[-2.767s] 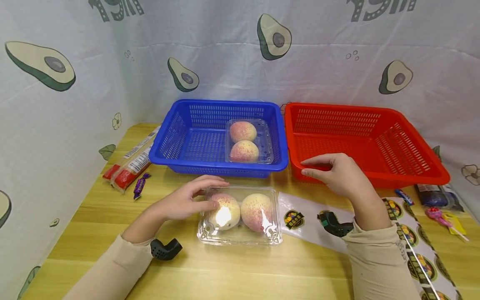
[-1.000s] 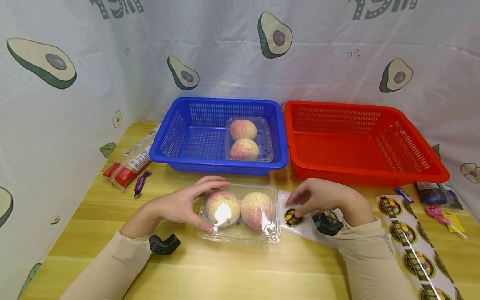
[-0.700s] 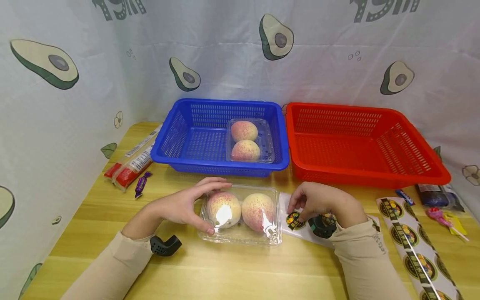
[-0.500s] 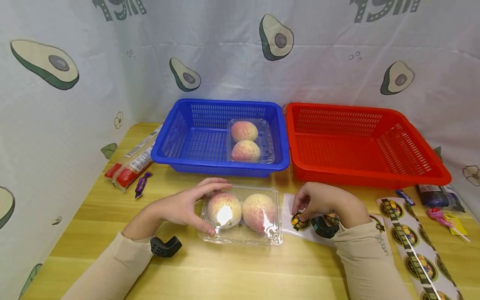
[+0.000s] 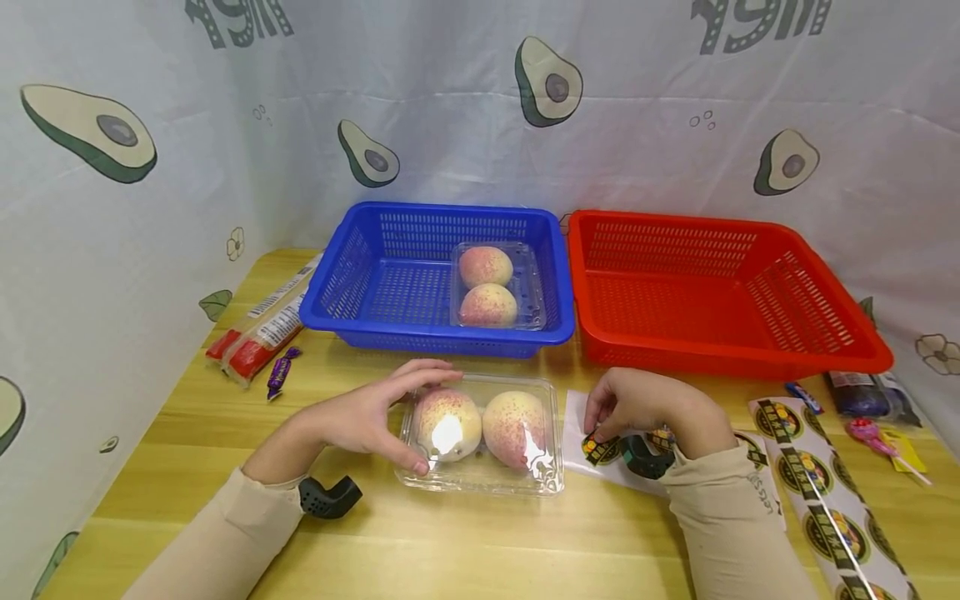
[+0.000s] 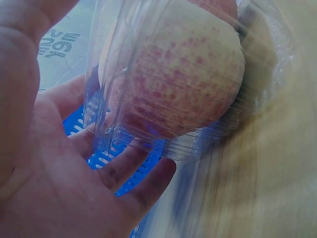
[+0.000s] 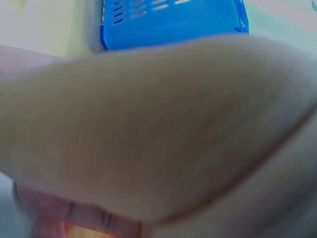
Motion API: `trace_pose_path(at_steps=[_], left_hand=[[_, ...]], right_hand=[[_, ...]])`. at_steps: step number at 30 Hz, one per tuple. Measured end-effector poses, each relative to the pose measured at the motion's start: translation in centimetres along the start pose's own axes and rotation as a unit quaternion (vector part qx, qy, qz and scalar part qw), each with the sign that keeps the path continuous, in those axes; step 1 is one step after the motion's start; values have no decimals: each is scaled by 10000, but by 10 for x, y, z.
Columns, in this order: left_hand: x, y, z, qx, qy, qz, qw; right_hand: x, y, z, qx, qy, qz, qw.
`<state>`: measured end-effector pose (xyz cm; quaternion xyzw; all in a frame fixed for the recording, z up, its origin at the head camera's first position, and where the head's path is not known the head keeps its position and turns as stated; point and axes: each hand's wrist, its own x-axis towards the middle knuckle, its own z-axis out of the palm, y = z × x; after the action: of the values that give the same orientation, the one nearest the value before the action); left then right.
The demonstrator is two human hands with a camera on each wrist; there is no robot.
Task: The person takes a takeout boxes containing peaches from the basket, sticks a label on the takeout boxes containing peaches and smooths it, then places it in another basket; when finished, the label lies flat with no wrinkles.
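My left hand (image 5: 367,417) holds the left end of a clear plastic clamshell box (image 5: 480,481), thumb at the near edge and fingers at the far edge. Two pink-and-yellow peaches (image 5: 514,428) lie inside the box; one shows close up as a peach (image 6: 178,69) in the left wrist view. Just right of the box, my right hand (image 5: 641,406) pinches a round black fruit-logo sticker (image 5: 598,451) at the left part of a white sticker strip (image 5: 579,417). Its fingertips partly cover the sticker. The right wrist view is mostly filled by the hand (image 6: 74,163) itself.
Behind stand a blue basket (image 5: 438,337) with another boxed pair of peaches (image 5: 487,286) and a red basket (image 5: 720,354). More stickers (image 5: 817,492), a lollipop (image 5: 866,430) and dark packets lie right. Red-ended packets (image 5: 262,346) and a purple candy (image 5: 280,372) lie left.
My right hand has come down from beside the red basket to the sticker strip and taken a sticker's edge. My left thumb has shifted from the lid to the box's near edge.
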<state>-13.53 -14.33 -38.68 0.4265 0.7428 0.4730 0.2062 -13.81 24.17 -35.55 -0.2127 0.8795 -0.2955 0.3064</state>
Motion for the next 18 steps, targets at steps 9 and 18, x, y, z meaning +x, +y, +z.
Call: trace_pose_path(at_steps=[9,18], left_hand=[[-1,1,1,-14,10,-8,10000],[-1,2,1,-4,-12,-45,10000]], right_hand=[[0,1,1,-60,35,-51,10000],[-2,5,-2,-87,-75,-229,9997]])
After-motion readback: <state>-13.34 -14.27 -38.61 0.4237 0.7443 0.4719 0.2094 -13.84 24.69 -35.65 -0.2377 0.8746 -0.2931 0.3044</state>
